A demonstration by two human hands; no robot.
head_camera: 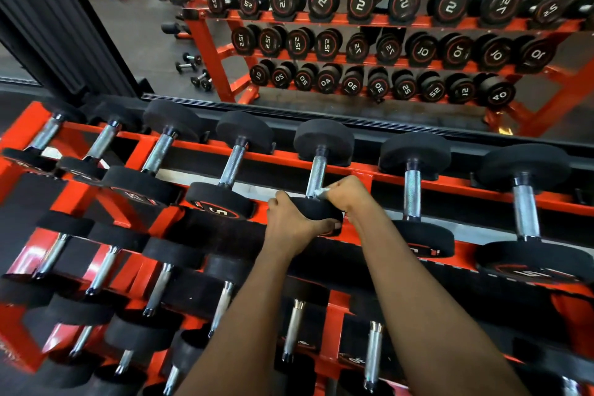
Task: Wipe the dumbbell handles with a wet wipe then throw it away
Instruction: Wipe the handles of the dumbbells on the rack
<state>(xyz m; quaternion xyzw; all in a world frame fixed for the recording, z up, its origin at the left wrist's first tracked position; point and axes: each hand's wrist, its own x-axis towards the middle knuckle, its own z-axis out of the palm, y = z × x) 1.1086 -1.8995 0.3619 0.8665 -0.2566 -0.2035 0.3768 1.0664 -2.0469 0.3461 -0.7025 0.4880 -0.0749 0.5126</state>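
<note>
A black dumbbell with a knurled steel handle (316,175) lies on the top tier of the orange rack (363,170), in the middle of the row. My left hand (294,222) grips its near head (318,212), thumb curled under the front face. My right hand (344,193) pinches a small white wet wipe (321,192) against the lower end of that handle, right where it meets the near head. Most of the wipe is hidden under my fingers.
Several more dumbbells lie side by side on the top tier, such as one to the left (229,167) and one to the right (413,193). Lower tiers hold more handles (294,328). A wall mirror (353,42) behind the rack reflects the rack and a person.
</note>
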